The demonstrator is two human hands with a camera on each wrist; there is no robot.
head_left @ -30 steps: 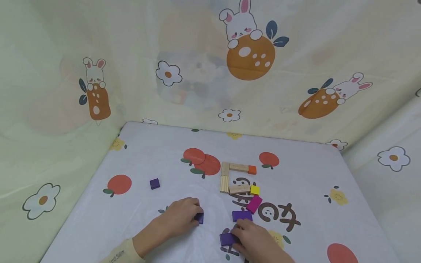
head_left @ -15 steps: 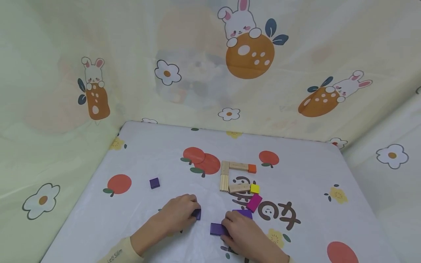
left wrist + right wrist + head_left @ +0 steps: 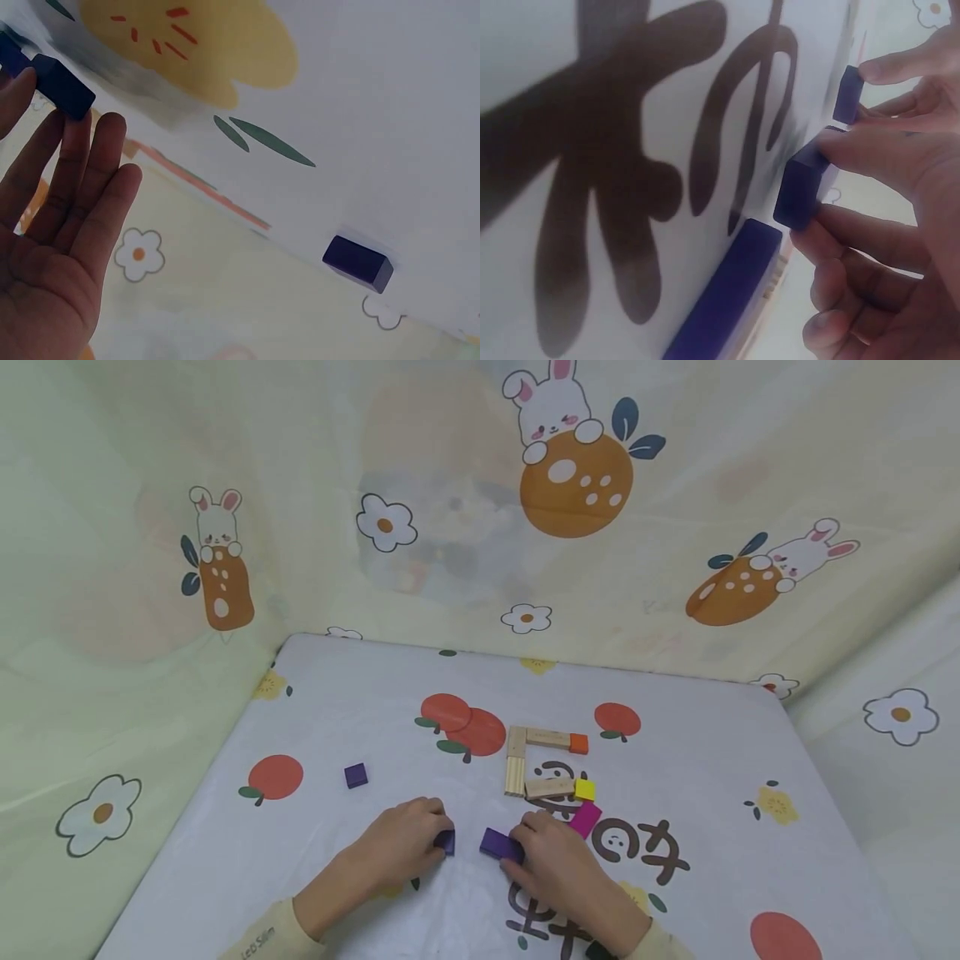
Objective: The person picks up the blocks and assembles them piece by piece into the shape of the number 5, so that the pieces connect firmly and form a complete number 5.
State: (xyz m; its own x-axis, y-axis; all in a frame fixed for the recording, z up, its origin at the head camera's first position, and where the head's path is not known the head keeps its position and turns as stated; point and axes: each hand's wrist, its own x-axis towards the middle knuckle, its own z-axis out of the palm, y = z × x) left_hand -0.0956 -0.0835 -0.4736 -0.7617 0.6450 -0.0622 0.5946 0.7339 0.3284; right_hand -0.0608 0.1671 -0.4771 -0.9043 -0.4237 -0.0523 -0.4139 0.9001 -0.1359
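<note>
In the head view my left hand (image 3: 405, 839) pinches a small purple block (image 3: 447, 842) by its left part, low over the cloth. Thumb and fingertips of my right hand (image 3: 558, 864) grip a longer purple block (image 3: 498, 844). A gap separates the two held blocks. Another purple block (image 3: 724, 292) lies on the cloth beside the right hand in the right wrist view; the hand hides it in the head view. A magenta block (image 3: 585, 820) lies just beyond the right hand's fingers. Off to the left sits a lone dark purple block (image 3: 356, 775), also visible in the left wrist view.
Beyond my right hand, plain wooden blocks (image 3: 550, 788) form an open-sided outline. A yellow cube (image 3: 585, 790) and an orange cube (image 3: 578, 743) stand at its right ends. The table's printed cloth (image 3: 675, 760) meets hanging curtains (image 3: 450, 568) at the back and sides.
My right hand has carried its purple block away from me and slightly left, turning it a little and covering the purple block behind. My left hand has shifted slightly away with its block.
</note>
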